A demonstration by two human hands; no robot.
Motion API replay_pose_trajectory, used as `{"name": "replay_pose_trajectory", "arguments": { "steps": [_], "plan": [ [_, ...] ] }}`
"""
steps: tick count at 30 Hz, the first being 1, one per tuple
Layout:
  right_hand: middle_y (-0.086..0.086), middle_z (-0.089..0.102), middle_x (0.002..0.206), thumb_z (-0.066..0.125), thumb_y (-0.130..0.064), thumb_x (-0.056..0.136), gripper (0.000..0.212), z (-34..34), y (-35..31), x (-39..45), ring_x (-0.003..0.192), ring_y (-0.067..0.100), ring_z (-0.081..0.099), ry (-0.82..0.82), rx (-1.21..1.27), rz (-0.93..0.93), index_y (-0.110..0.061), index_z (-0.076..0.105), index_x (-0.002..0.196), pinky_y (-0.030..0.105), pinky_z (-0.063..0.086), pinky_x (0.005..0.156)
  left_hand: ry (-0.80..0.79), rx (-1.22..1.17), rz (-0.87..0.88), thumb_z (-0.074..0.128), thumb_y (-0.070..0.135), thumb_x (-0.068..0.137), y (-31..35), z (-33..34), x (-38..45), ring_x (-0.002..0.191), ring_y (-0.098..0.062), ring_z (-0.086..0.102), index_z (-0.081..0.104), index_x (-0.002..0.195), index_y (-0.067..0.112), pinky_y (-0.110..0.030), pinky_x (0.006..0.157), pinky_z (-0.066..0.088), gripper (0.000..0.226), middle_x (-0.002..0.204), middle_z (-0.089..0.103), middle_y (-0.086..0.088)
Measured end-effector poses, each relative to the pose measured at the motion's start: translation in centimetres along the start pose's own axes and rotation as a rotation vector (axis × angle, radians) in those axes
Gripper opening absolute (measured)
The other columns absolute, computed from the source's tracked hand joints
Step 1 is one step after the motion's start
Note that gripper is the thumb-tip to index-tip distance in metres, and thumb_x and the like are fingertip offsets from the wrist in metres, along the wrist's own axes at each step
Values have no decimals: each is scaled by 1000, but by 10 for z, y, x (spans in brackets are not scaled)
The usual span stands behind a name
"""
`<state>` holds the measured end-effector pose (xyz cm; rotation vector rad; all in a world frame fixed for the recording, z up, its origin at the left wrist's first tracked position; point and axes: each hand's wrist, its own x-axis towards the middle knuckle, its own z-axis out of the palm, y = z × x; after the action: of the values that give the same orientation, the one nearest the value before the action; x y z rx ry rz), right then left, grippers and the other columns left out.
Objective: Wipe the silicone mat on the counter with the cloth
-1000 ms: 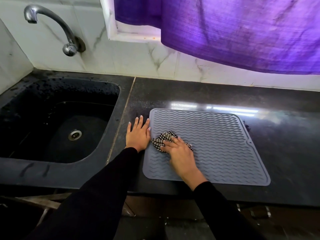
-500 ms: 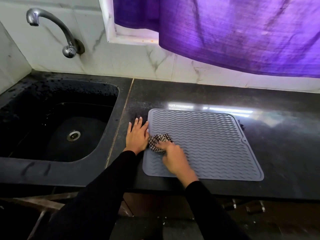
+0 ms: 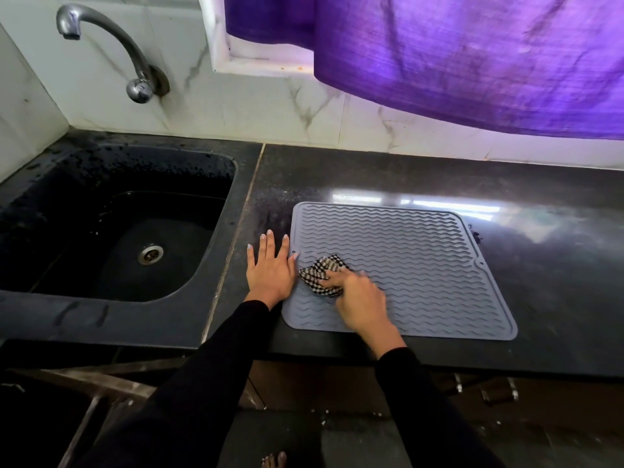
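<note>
Two hands engaged: right hand (image 3: pixel 359 293) grips cloth (image 3: pixel 322 275) at silicone mat (image 3: pixel 405 261) left edge (unwiped span extends right), left hand (image 3: pixel 270 268) flat beside.

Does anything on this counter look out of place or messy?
Mostly no. The grey ribbed silicone mat lies flat, slightly skewed to the black counter edge. A small dark speck sits just off its far right corner; too small to identify.
</note>
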<state>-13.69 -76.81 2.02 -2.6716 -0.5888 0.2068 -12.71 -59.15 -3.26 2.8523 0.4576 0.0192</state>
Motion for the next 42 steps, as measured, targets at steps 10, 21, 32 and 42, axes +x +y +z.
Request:
{"name": "replay_pose_trajectory", "arguments": {
  "steps": [10,21,32,42],
  "plan": [
    [1,50,139,47,7,83,56,6,-22,-4,120,14,51,112,400,96,-21,52,131,18,28,107,-4,26,26,2,54,91,-2,4,-2,146,-24,-6,5,150,20,-46,115,-10,69,158,-5,-13],
    [-8,62,125,49,13,69,54,8,19,-7,131,12,43,-4,215,-82,-21,71,105,37,26,116,6,-6,13,15,43,100,-3,0,0,146,-23,-2,11,150,22,-45,116,-7,55,158,0,-11],
    [3,67,114,43,8,81,47,-44,28,8,86,19,63,197,456,219,-18,69,110,16,47,62,-66,-140,-44,17,42,100,5,-10,3,146,-25,-6,15,149,18,-48,115,-10,56,158,1,-13],
    [-22,57,128,53,4,75,51,-4,22,-8,137,13,35,-69,70,-43,-35,69,101,39,30,114,26,-13,-44,16,39,100,7,4,2,146,-26,-1,13,150,20,-47,116,-5,54,158,3,-13]
  ]
}}
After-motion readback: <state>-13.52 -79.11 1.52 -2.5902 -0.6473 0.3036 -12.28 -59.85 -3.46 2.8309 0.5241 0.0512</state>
